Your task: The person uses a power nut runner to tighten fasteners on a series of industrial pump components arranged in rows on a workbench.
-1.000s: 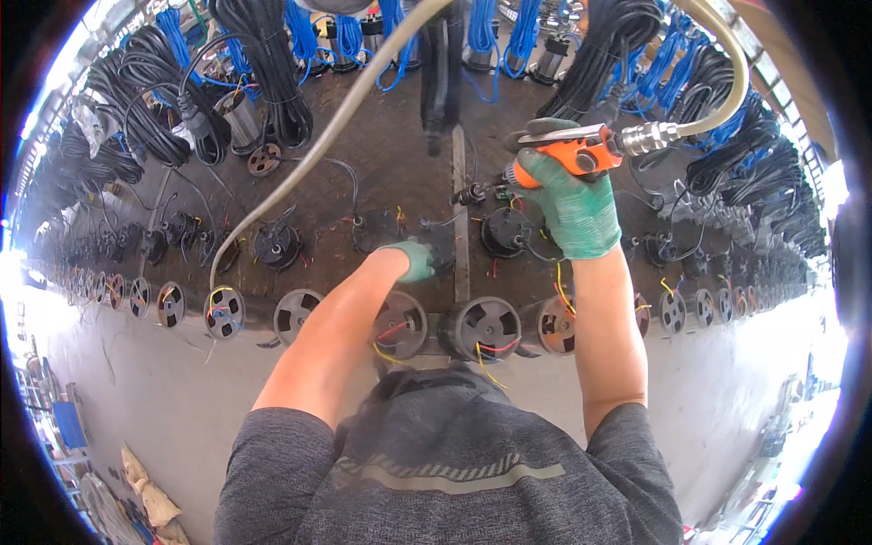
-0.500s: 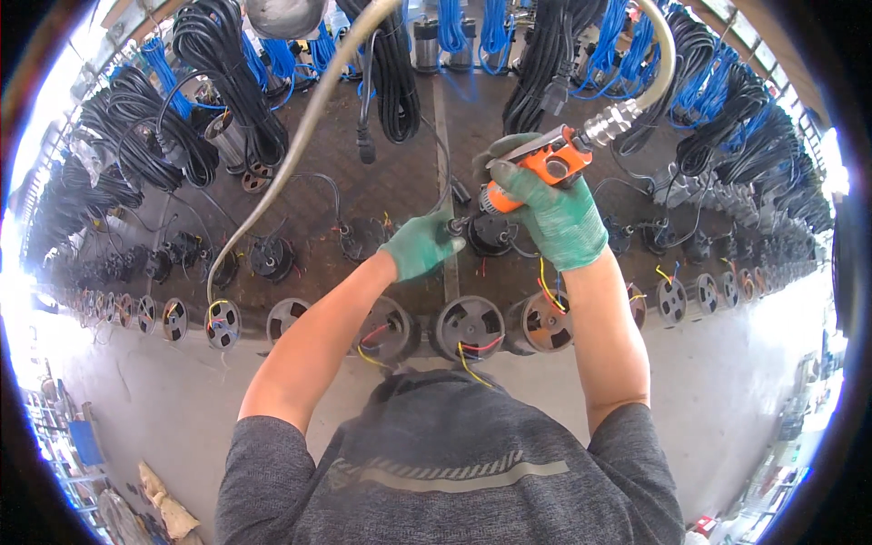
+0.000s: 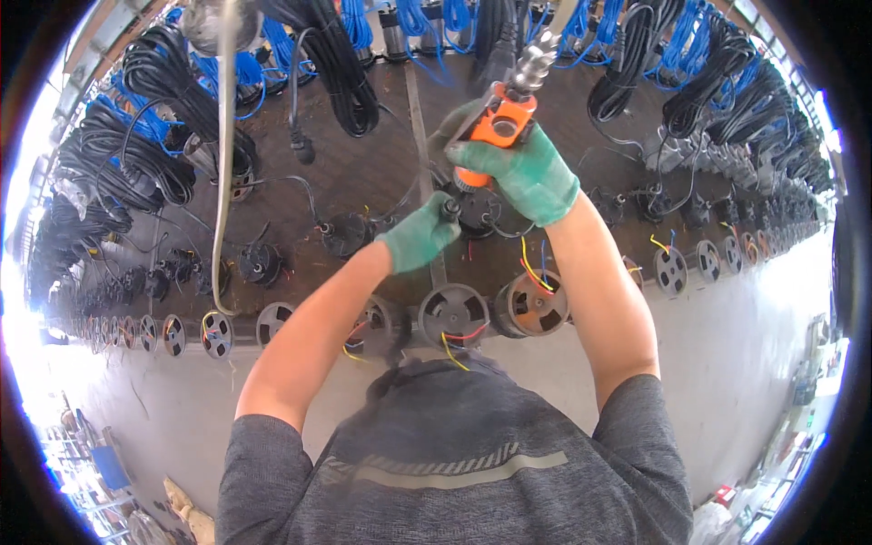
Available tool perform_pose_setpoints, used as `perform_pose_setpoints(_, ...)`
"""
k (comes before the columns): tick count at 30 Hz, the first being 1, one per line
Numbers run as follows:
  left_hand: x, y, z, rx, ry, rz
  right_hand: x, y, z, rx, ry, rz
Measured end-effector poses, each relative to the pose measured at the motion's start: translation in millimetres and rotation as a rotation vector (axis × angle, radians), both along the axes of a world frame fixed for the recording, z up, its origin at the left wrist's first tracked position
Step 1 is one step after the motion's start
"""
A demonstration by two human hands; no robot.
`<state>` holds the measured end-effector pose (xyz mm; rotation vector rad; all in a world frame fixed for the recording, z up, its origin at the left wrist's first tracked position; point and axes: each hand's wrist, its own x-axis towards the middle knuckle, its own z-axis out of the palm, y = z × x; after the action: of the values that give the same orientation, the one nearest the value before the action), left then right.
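Observation:
My right hand (image 3: pixel 536 182), in a green glove, is closed around an orange air tool (image 3: pixel 502 120) with a pistol-like body and a metal hose fitting (image 3: pixel 534 65) at its upper end. The tool's orange front collar (image 3: pixel 471 178) points down toward a round black motor cover (image 3: pixel 479 216) with a cable. My left hand (image 3: pixel 420 236), also in a green glove, is closed with a small black cylindrical part (image 3: pixel 450 210) at its fingertips, just left of that cover and below the collar. Whether the tool's tip touches the part cannot be seen clearly.
Along the near edge of the dark bench (image 3: pixel 363 182) lie several motor housings (image 3: pixel 454 313) with coloured wires. More black covers (image 3: pixel 345 234) sit behind them. Black cable coils (image 3: pixel 331 68) and blue ones (image 3: pixel 454 27) line the back. A beige hose (image 3: pixel 225 163) hangs at left.
The air tool has turned more upright, and my right hand has moved slightly left and up with it. The view has shifted, and the hose hangs straighter. My left hand keeps its hold.

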<state>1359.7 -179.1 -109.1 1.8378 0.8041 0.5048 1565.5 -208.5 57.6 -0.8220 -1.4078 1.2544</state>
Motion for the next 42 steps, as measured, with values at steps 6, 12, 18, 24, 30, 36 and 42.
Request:
perform_pose_setpoints(6, 52.6, 49.3, -9.6, 0.263, 0.408, -0.040, 27.9, 28.8, -53.6, -0.120, -0.078, -0.035)
perform_pose_setpoints(12, 93.4, 67.4, -59.4, 0.155, 0.453, -0.059, 51.6, 55.2, -108.4, -0.213, -0.114, -0.056)
perform_pose_setpoints(18, 81.6, 73.7, -123.5, 0.063, 0.437, -0.119, 40.6, 67.8, -142.8, -0.151, -0.173, 0.122)
perform_pose_setpoints(24, 82.2, 69.8, -151.8, -0.115, 0.108, 0.038, 42.2, 77.6, -143.4, -0.066, -0.346, 0.200)
perform_pose_setpoints(30, 86.8, 57.6, -148.2, 0.261, 0.428, 0.116, 51.7, 72.7, -126.6, -0.149, -0.385, 0.318)
perform_pose_setpoints(36, 94.4, 52.2, -128.2, 0.103, 0.384, 0.127, 54.6, 70.1, -121.9, -0.103, -0.419, 0.398)
perform_pose_setpoints(42, 107.4, 50.2, -87.5, 0.108, 0.477, 0.090, 64.9, 80.5, -134.1, -0.103, -0.349, 0.283)
